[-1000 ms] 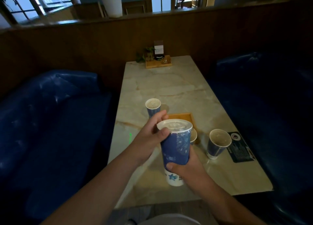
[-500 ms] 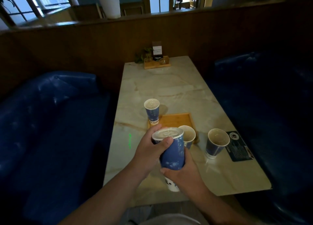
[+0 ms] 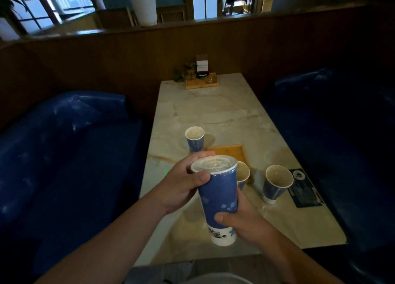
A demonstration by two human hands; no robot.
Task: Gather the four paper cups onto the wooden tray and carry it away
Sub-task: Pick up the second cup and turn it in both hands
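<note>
Both hands are on one tall blue paper cup [image 3: 218, 196], lifted clear above the near end of the marble worktop [image 3: 213, 112]. Left hand [image 3: 181, 185] wraps the cup up at the sealed rim, fingers curled round the far side and thumb pressed on the near wall just under the lid film. Right hand [image 3: 245, 221] clamps it low down, thumb across the front just above the white patterned base, the other fingers hidden behind. The cup leans a little, its top towards the left.

Behind it lies the wooden tray [image 3: 228, 154], flat on the worktop, with most of its surface bare. An open cup [image 3: 242, 173] shows its mouth at the tray's near right corner, largely hidden by the held cup, so I cannot tell whether it stands on the tray or just off it. A second cup [image 3: 195, 139], with a whitish top, stands upright at the tray's far left corner, apparently on the marble just beside it. Third one, an open cup [image 3: 276, 183], stands on the worktop to the right of the tray, apart from it, right next to a dark printed card [image 3: 305, 189] lying flat near the edge.

At the far end, against the wood panel, sits a small wooden stand [image 3: 202, 83] with a plant and a sign. Blue bench seats [image 3: 64, 144] flank both sides.
</note>
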